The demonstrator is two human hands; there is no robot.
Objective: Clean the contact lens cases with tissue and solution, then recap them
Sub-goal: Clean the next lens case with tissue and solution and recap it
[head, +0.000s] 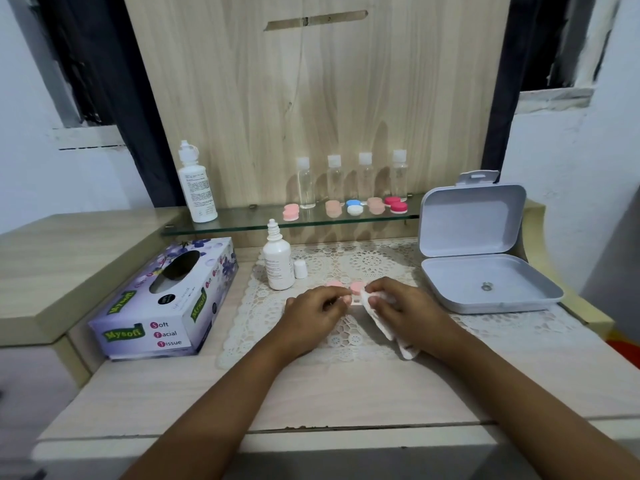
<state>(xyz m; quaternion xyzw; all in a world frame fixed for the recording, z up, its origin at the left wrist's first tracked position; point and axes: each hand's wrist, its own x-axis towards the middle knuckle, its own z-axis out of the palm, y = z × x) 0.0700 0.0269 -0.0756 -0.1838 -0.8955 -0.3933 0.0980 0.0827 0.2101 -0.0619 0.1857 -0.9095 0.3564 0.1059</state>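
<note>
Both hands meet over the lace mat (360, 261). My left hand (313, 311) grips a small contact lens case (356, 300), mostly hidden by the fingers. My right hand (401, 303) pinches a folded white tissue (384, 329) against the case; the tissue trails down toward me under the palm. Two pink caps (346, 285) lie on the mat just beyond my fingertips. A small white solution bottle (277, 261) stands uncapped to the left, its white cap (300, 269) upright beside it.
A purple tissue box (166, 303) lies at the left. An open grey plastic box (485, 265) sits at the right. On the glass shelf (242, 223) stand a tall white bottle (195, 183), several clear bottles (306, 183) and several coloured lens cases (375, 206).
</note>
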